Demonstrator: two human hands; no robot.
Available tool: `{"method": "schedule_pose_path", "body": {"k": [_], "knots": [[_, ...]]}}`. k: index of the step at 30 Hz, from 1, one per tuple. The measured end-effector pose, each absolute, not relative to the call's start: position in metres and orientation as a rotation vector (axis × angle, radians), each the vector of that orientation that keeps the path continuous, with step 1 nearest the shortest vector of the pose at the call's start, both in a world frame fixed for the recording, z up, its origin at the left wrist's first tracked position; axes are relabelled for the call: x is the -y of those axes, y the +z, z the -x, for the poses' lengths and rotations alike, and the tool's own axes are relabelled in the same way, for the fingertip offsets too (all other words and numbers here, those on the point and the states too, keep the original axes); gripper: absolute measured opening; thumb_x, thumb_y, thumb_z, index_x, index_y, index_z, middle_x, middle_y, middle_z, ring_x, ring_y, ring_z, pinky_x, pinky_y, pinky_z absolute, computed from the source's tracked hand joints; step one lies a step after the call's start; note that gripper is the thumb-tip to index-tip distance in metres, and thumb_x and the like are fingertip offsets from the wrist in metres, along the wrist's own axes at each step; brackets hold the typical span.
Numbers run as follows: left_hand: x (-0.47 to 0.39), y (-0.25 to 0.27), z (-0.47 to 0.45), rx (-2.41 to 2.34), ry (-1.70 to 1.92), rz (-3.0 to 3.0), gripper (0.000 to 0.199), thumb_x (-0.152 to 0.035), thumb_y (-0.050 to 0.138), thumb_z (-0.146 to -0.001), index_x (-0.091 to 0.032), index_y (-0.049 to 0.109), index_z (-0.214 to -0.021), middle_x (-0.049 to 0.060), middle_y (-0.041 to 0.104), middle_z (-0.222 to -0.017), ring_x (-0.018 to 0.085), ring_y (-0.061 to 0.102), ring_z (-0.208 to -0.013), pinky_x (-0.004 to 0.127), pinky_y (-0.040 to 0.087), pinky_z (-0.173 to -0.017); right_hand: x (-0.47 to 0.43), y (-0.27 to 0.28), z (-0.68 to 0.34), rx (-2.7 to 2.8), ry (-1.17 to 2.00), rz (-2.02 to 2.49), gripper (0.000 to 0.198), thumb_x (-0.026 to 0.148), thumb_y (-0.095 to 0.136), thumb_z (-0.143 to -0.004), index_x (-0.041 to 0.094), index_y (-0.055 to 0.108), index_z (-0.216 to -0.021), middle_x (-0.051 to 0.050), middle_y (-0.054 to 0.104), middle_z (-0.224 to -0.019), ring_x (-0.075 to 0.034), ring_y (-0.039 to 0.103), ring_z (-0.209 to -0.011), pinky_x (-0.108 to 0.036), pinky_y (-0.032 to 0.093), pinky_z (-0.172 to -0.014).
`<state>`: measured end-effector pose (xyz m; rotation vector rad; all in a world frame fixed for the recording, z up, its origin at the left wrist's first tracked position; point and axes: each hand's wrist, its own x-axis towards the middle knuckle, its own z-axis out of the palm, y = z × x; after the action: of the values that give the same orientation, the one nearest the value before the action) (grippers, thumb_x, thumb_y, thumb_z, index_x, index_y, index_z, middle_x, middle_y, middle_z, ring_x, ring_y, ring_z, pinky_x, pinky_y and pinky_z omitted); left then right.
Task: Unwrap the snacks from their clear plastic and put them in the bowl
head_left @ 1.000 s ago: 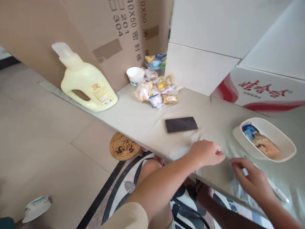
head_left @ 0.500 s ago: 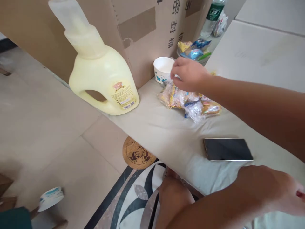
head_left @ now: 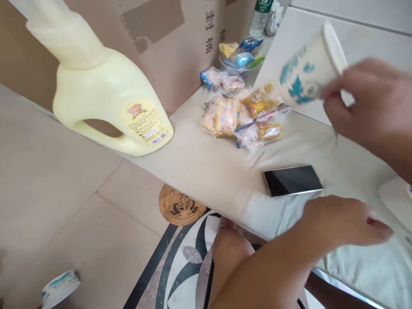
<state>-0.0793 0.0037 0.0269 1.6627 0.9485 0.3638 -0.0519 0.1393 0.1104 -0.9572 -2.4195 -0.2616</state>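
Observation:
A white paper cup with a blue-green leaf print is tilted in the air at the upper right. My right hand grips it at the rim. Below, my left hand reaches rightward over the pale cloth with a finger stretched out; nothing shows in it, and its other fingers are partly hidden. Just beyond it lies a black-screened phone. A pile of wrapped snacks in clear and yellow packaging lies past the phone, left of the lifted cup.
A pale yellow jug with a handle stands at the left edge, against a cardboard box. Behind the snacks are a bowl of packets and a water bottle. A white rounded object is at the right edge.
My right hand has lifted the paper cup from beside the box and carried it rightward, uncovering the snacks. My left hand appears higher and further left. The view has shifted too.

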Motion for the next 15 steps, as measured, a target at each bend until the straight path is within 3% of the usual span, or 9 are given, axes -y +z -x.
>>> {"method": "schedule_pose_path", "body": {"k": [3,6,8,11,15], "knots": [[0.003,0.03,0.069,-1.002,0.382,-1.706,0.027,-0.04,0.043,-0.084,-0.024,0.064,-0.083,0.007,0.071,-0.09,0.026,0.066,-0.095,0.035,0.048,-0.078,-0.126,0.079,-0.051,2.452,-0.385,1.194,0.022,0.028,0.046,-0.091,0.029,0.066,-0.083,-0.009,0.069,-0.097,-0.025,0.068,-0.093,-0.047,0.047,-0.087],[0.01,0.03,0.052,-1.029,0.362,-1.752,0.026,-0.039,0.044,-0.083,-0.022,0.065,-0.082,0.009,0.071,-0.088,0.026,0.067,-0.093,0.035,0.047,-0.075,-0.117,0.057,-0.118,2.545,-0.254,1.398,0.022,0.025,0.049,-0.085,0.028,0.068,-0.075,-0.011,0.072,-0.097,-0.025,0.063,-0.081,-0.048,0.044,-0.082],[0.015,0.028,0.038,-1.037,0.332,-1.806,0.023,-0.036,0.046,-0.081,-0.021,0.063,-0.076,0.01,0.071,-0.086,0.027,0.067,-0.09,0.036,0.046,-0.073,-0.108,0.054,-0.134,2.589,-0.223,1.446,0.016,0.023,0.056,-0.079,0.026,0.07,-0.07,-0.013,0.073,-0.102,-0.029,0.062,-0.09,-0.051,0.042,-0.083],[0.022,0.021,0.017,-1.0,0.233,-1.929,0.018,-0.031,0.047,-0.08,-0.02,0.057,-0.069,0.011,0.07,-0.082,0.028,0.067,-0.086,0.035,0.045,-0.068,-0.088,0.062,-0.115,2.565,-0.255,1.421,0.019,0.024,0.056,-0.082,0.023,0.075,-0.087,-0.016,0.062,-0.132,-0.039,0.054,-0.121,-0.059,0.039,-0.094],[0.026,0.011,-0.001,-1.003,0.107,-1.98,0.017,-0.03,0.048,-0.082,-0.019,0.058,-0.072,0.011,0.071,-0.086,0.028,0.068,-0.085,0.036,0.046,-0.069,-0.073,0.066,-0.041,2.628,0.252,1.334,0.034,0.024,0.054,-0.085,0.022,0.066,-0.116,-0.012,0.069,-0.115,-0.03,0.064,-0.106,-0.049,0.049,-0.092]]}}
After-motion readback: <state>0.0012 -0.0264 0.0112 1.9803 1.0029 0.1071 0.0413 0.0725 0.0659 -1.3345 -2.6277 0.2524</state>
